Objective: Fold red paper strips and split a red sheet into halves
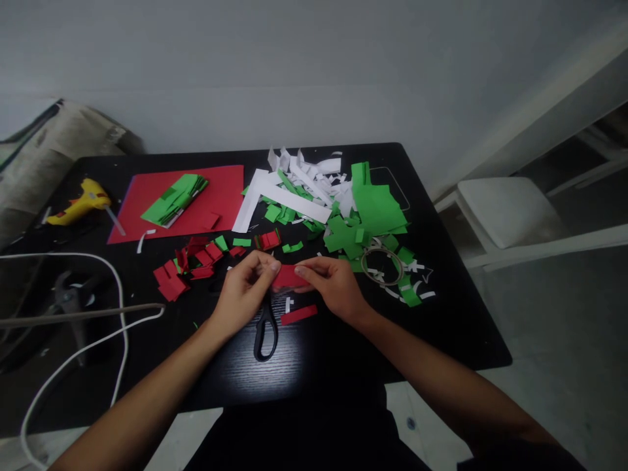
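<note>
Between my two hands is a strip of red paper, held level just above the black table. My left hand pinches its left end with thumb and fingers. At its right end, my right hand is closed on the same strip. Below my left hand lie black-handled scissors, their blades mostly hidden by the hand. A narrow red paper strip and a small white scrap rest beside the scissors. Folded red paper pieces lie in a pile to the left.
White paper strips and green paper pieces are heaped at the back, with a tape ring at right. Folded green paper lies on a red sheet. A yellow glue gun, pliers and white cable occupy the left.
</note>
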A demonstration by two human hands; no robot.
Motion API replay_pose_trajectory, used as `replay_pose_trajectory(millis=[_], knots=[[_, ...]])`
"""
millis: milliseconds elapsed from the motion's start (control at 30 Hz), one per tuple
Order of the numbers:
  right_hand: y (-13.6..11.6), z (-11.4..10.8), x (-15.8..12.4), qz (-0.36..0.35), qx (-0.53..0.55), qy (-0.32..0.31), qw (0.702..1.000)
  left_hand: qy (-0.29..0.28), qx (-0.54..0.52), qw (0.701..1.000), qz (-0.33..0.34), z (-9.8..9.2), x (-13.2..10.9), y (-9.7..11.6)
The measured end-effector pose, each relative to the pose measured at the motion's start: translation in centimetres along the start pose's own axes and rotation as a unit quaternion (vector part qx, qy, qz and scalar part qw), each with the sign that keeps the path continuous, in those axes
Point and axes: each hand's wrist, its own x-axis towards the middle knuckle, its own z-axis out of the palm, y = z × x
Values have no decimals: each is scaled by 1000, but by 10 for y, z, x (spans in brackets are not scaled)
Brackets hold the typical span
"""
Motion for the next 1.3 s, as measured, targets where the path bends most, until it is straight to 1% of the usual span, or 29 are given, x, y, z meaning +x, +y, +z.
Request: replay_pose_trajectory(millis=[167, 500, 633, 800, 867, 1000, 1100, 1300], knots=[[-1, 0, 0, 5, 12, -6, 1000, 5, -23, 1000, -1, 2, 2, 4], [0, -1, 0, 4, 9, -25, 1000, 30, -31, 999, -8, 4, 2, 9], [1, -1, 0, -2, 12, -18, 1000, 20, -39, 999, -15, 4, 3, 9], [2, -3, 2, -20, -5, 18, 1000, -16, -39, 999, -20, 3, 3, 9], [2, -3, 2, -23, -8, 26, 999, -21, -50, 998, -27, 2, 4, 9], [0, -3, 1, -27, -8, 14, 1000, -17, -53, 998, -22, 2, 4, 8], [-1, -4, -1, -14, -25, -3, 1000, -23, -45, 999, -8, 2, 2, 7], [2, -5, 0, 8, -16, 2, 1000, -24, -11, 1000, 8, 2, 2, 7]])
